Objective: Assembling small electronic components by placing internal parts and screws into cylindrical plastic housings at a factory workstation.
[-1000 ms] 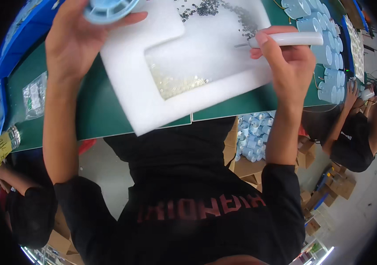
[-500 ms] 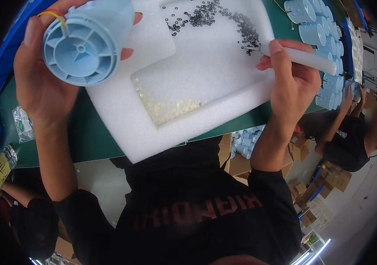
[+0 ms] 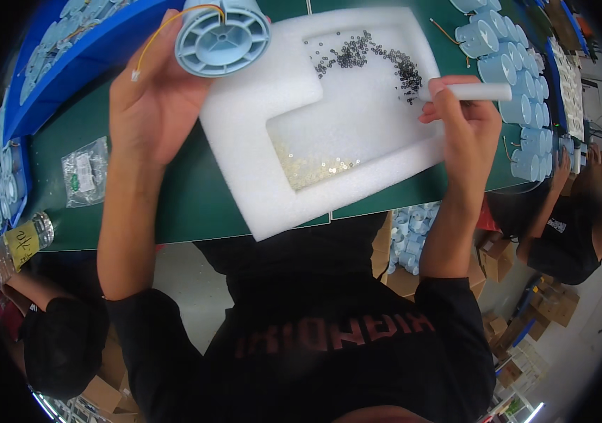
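Observation:
My left hand [image 3: 156,113] grips a light blue round plastic housing [image 3: 223,46], its ribbed, spoked end turned toward me. Red and yellow wires with a small white plug [image 3: 136,75] trail from the housing over my fingers. Between the fingers of my right hand [image 3: 466,127] is a white pen-shaped tool [image 3: 484,92]. Its tip end points at a scatter of small black rings [image 3: 408,74] in a white foam tray [image 3: 237,169]; whether the tip touches one is too small to tell. Pale translucent washers [image 3: 304,169] lie in the tray's near left corner.
Rows of light blue housings [image 3: 516,67] stand along the right of the green table [image 3: 181,204]. Blue bins [image 3: 75,53] with more parts are at the left, near a clear plastic bag [image 3: 86,173] and a clear bottle [image 3: 22,243]. Other people sit on both sides.
The view has shifted, so the tray appears farther right. My left hand has carried the housing away from me and a little right. The right hand's tool stays near the black rings.

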Demonstrator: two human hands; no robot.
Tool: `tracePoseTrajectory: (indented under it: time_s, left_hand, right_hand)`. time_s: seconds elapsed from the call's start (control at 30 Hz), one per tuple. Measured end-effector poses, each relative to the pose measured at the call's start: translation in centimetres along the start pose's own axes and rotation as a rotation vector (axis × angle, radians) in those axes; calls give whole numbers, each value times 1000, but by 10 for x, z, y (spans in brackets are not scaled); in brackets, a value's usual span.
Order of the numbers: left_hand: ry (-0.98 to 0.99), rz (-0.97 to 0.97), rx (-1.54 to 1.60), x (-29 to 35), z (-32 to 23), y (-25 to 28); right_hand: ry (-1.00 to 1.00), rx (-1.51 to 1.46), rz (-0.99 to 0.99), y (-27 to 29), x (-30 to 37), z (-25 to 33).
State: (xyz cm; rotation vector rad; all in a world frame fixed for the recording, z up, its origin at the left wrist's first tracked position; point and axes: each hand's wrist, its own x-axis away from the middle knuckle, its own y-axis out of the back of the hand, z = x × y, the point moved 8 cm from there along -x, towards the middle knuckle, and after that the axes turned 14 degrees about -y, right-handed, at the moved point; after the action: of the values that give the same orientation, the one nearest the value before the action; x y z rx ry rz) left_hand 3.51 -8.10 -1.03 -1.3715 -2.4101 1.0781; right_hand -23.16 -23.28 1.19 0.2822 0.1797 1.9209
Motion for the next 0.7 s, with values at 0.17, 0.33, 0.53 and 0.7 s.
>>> tracePoseTrajectory:
  time_s: [0.17, 0.33, 0.53, 0.7]
  left_hand:
    - [7, -123, 134, -1, 1, -8]
    - [24, -48, 64, 0, 1, -5]
    - [8, -56, -46, 6, 3, -9]
    - [28, -45, -33, 5, 6, -17]
  right_hand:
    - [-64, -250, 146, 2, -1, -2]
    - [97, -454, 274, -27, 27, 35]
    - [521, -67, 98, -69, 69, 85]
    - [676, 65, 132, -90, 69, 82]
